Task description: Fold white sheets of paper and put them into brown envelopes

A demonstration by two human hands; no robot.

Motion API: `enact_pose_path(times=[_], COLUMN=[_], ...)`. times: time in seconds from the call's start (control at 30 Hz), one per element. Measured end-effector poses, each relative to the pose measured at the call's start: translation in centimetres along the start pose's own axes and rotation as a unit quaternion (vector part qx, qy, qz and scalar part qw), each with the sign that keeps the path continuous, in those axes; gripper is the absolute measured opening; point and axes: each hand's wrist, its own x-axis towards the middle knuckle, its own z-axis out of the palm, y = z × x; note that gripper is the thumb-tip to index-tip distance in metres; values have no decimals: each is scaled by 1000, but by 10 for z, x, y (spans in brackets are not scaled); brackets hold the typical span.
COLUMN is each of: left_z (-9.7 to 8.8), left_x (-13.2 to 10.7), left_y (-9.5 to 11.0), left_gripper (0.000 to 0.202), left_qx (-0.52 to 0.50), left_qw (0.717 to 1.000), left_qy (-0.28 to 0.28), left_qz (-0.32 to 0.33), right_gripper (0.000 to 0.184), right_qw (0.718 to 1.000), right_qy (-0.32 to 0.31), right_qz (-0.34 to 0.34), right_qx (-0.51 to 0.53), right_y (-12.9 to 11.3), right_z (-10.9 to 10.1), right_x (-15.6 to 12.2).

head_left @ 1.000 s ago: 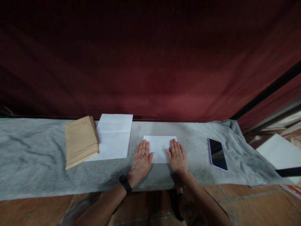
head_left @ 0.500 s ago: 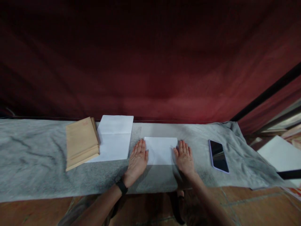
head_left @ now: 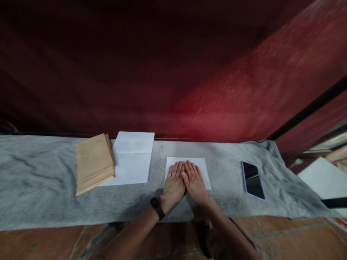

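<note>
Paper point(head_left: 202, 164) lies flat beneath left fingers point(head_left: 176, 169) and right fingers point(head_left: 193, 170).

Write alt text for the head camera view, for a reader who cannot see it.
The left hand and right hand lie flat, side by side, on a small white sheet on a grey cloth. Left of it lie a larger white sheet and a tan paper stack; right of it, a dark phone. A red curtain hangs behind.
</note>
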Motion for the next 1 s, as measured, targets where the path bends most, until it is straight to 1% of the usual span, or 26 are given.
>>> enact_pose_path(times=[0.1,0.17,0.33,0.53,0.73,0.87,1.0], left_z=[-4,-6,-4,1,-4,-2,-3], left_x=[8,15,23,20,14,10,7], left_y=[-5,-8,-11,-18,-25,-29,-32], left_gripper=[55,54,55,58,65,63,63], left_qx=[-10,-14,-13,-12,7,13,11], left_qw=[999,999,998,996,994,993,993], left_qy=[-24,-29,-11,17,3,12,21], left_qz=[-18,-36,-55,-82,-107,-115,-116], right_gripper=[54,54,53,57,61,63,67], right_qw=[1000,999,999,996,992,991,990], right_qy=[-6,-10,5,26,45,61,60], right_qz=[24,33,35,45,67,68,75], right_qx=[-9,-15,-41,-71,-92,-96,-102], right_y=[2,3,5,20,35,44,53], right_z=[-1,-2,0,4,3,5,5], right_x=[6,11,17,11,3,-3,-9])
